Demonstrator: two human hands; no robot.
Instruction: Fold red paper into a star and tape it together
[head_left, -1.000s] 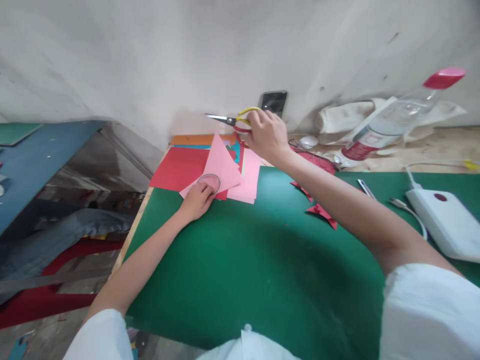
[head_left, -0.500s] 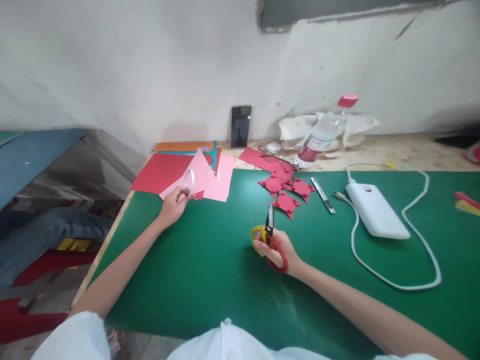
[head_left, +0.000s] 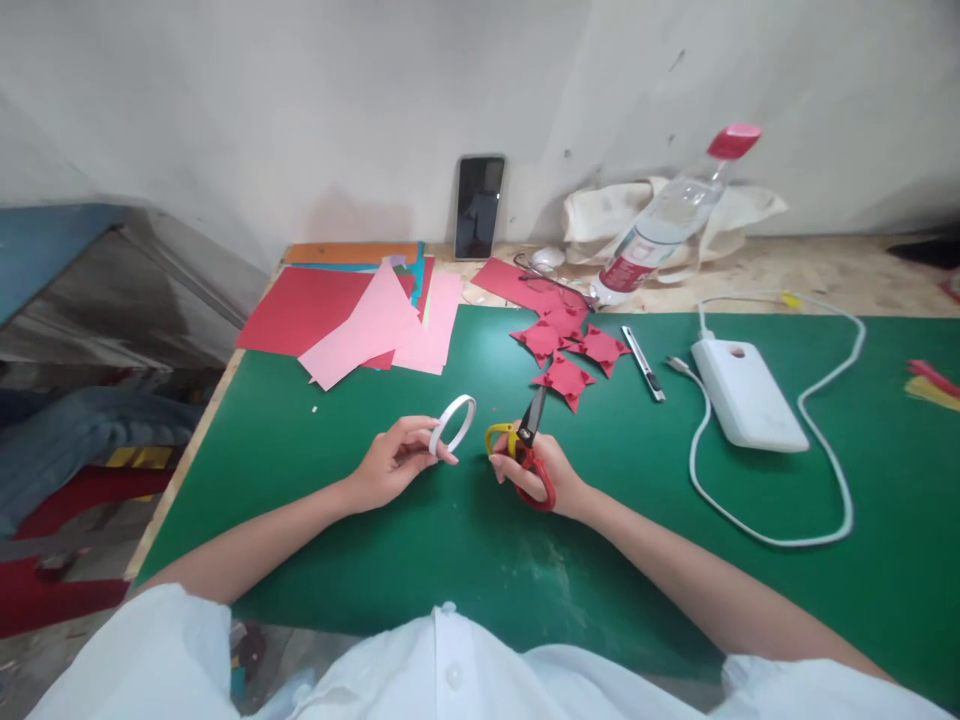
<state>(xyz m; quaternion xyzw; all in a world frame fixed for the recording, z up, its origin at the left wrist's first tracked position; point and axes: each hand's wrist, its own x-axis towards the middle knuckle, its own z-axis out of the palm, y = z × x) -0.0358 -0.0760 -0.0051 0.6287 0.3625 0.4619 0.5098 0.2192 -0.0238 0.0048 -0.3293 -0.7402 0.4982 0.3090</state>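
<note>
Near the middle of the frame, over the green desk (head_left: 420,560), the left hand (head_left: 394,465) pinches a roll of tape (head_left: 453,423) by its rim, the ring tilted up off the surface. The roll looks light and fairly stiff, likely easy to crush if squeezed hard; the outer edge seems the sound place to hold it. Just right of it, the right hand (head_left: 536,475) has its grip closed through the handles of the scissors (head_left: 525,450), blades shut and pointing up-frame. Both forearms stretch forward, wrists low.

wall (head_left: 300,90): grey-white, scuffed; table (head_left: 825,275): wood, green mat (head_left: 420,560); left: blue surface (head_left: 45,240)
</note>
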